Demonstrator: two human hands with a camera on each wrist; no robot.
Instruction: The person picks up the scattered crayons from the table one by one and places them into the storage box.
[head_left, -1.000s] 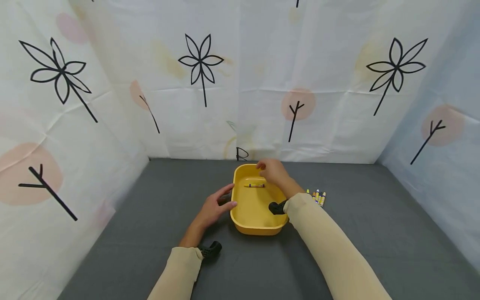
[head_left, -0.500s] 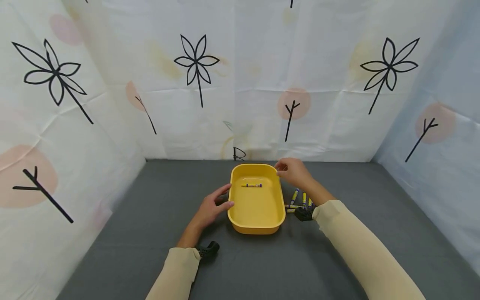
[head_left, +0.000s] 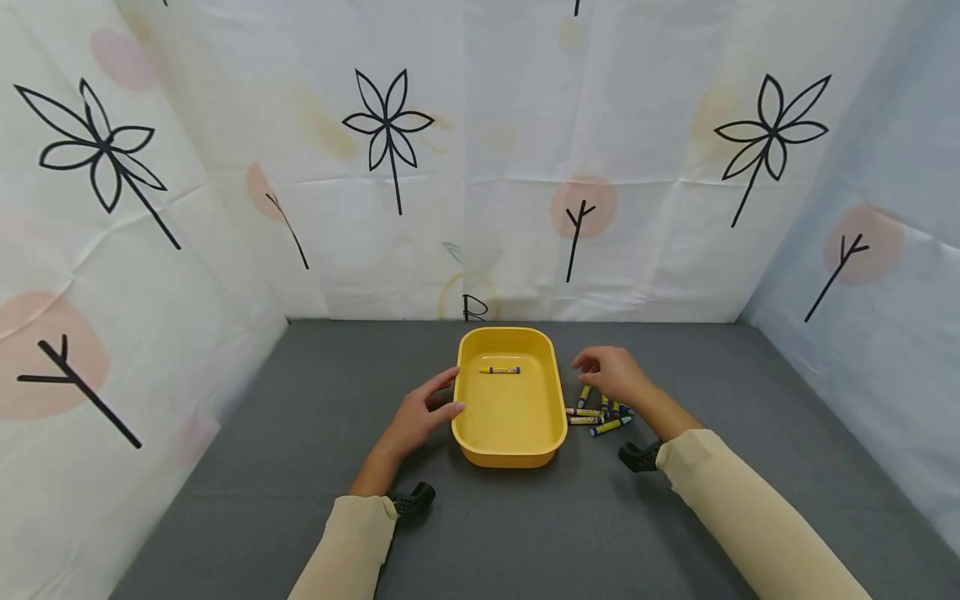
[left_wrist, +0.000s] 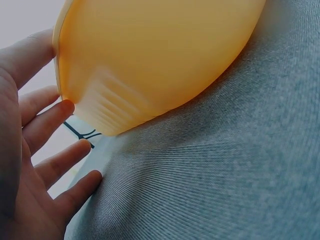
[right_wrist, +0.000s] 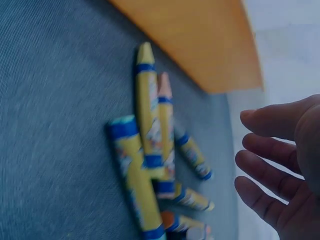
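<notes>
the left hand rests its thumb and fingertips against the left rim of a yellow, rounded-rectangular, plastic-looking tray, its fingers spread and fairly straight, touching the wall rather than wrapping it. the right hand hangs in the air to the right of the tray, apart from it, fingers loosely bent, thumb and fingertips separated with nothing between them. one slim crayon in a yellow-and-blue paper wrapper lies crosswise on the tray floor, toward the far end, its pointed tip to the left. beside the tray's right wall, below the right hand, a loose cluster of yellow-and-blue wrapped crayons lies at mixed angles, the nearest one showing a teal tip. several overlap and the right wrist view is blurred, so their exact number is hard to tell. everything sits on a dark grey fabric-covered table, with a white cloth backdrop printed with black line flowers behind it.
</notes>
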